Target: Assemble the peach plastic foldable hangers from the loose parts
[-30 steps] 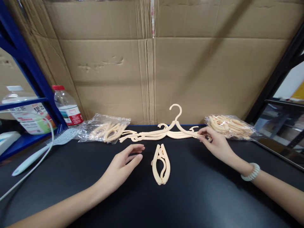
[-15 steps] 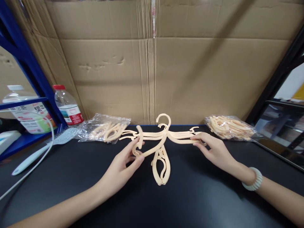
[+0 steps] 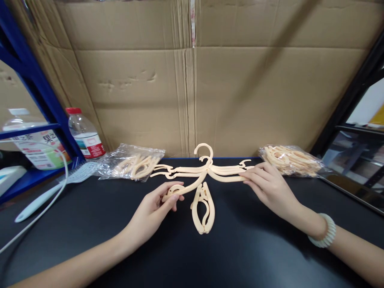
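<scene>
Between my hands is a cream plastic folding hanger [image 3: 195, 185], its arms spread and its hook pointing up. My left hand [image 3: 156, 206] pinches the end of its left arm, where a small curved piece lies against the fingers. The end of the right arm is in the closed fingers of my right hand [image 3: 268, 187], which partly hide it. Behind it, several opened hangers [image 3: 186, 173] lie together on the black table. Just below the held hanger, a folded hanger [image 3: 204, 212] rests on the tabletop.
Clear bags of folded hangers stand at the back left [image 3: 135, 162] and back right [image 3: 292, 160]. On the left are a red-capped bottle [image 3: 85, 134], a light blue brush [image 3: 57, 192] and a white cable [image 3: 39, 214]. A cardboard wall [image 3: 135, 88] closes off the back.
The small curved piece at the hanger's left end, upright before, is now folded down against my left fingers. The held hanger has shifted slightly left; my right hand stays on its right end.
</scene>
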